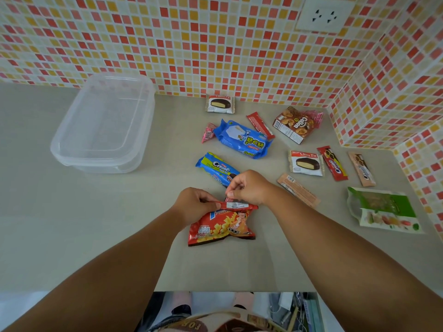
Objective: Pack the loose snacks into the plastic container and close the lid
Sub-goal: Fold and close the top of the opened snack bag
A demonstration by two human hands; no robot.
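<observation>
Both forearms are bare from the frame's lower corners up to the wrists, with no sleeve, watch or ring visible on the left hand [195, 203] or the right hand [249, 186]. Short fingernails show on the right hand. At the bottom edge, a cream garment with printed lettering and reddish-brown patches shows.

Both forearms extended, left hand [195, 202] and right hand [249, 188] pinching, fingers curled

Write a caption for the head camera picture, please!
Both hands pinch a red chip bag beside the closed plastic container.
</observation>
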